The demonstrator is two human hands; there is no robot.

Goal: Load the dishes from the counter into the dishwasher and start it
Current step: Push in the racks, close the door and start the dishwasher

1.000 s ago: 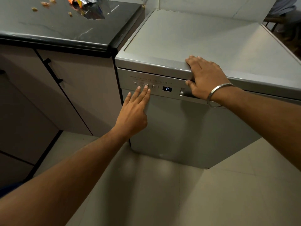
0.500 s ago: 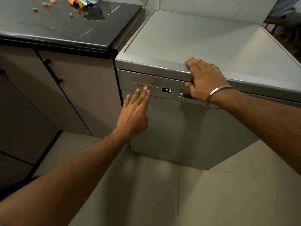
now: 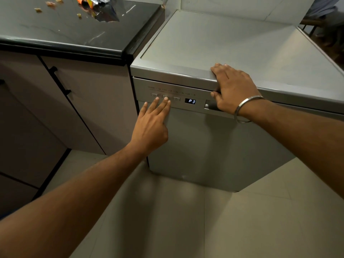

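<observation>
With the dishwasher (image 3: 214,146) closed and showing P3, our left hand (image 3: 150,125) presses its straight fingers on a button (image 3: 165,97) at frame centre, our right hand (image 3: 232,90) curls over the door's top edge; starting likely comes next.

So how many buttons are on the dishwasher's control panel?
3, in a row left of the display: left button, middle button under the left hand's fingertips, right button.
</observation>
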